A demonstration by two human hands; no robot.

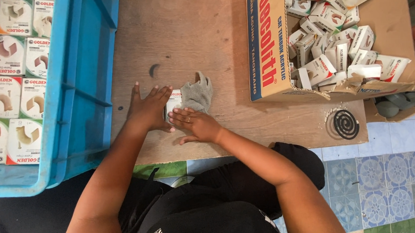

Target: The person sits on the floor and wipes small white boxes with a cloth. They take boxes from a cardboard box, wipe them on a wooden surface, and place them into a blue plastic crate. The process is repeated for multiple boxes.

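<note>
While both hands rest on the wooden board (pixel 204 50), a small white carton (pixel 173 103) lies flat between them, near the middle of the board's near half. Left hand (pixel 149 110) — palm down, fingers spread and flat, its fingertips lying over the carton's left edge; not closed around anything. Right hand (pixel 197 124) — also palm down, fingers extended leftward and pressing on the near edge of the same carton; a flat press, not a grasp. Most of the carton is covered by the fingers, so its print cannot be made out.

A grey knitted glove (pixel 198 94) lies crumpled on the board, touching the carton's right side, just beyond the right hand.

Left of the board: a blue plastic crate (pixel 81 94), with rows of white-and-red small boxes (pixel 7 89) packed neatly along its left part.

Far right: an open cardboard box (pixel 266 42) piled loosely with similar white cartons (pixel 335 34).

Near right corner of the board: a dark spiral coil (pixel 346 124), flat, with pale dust beside it. Patterned floor tiles (pixel 386 178) show below, at right.
</note>
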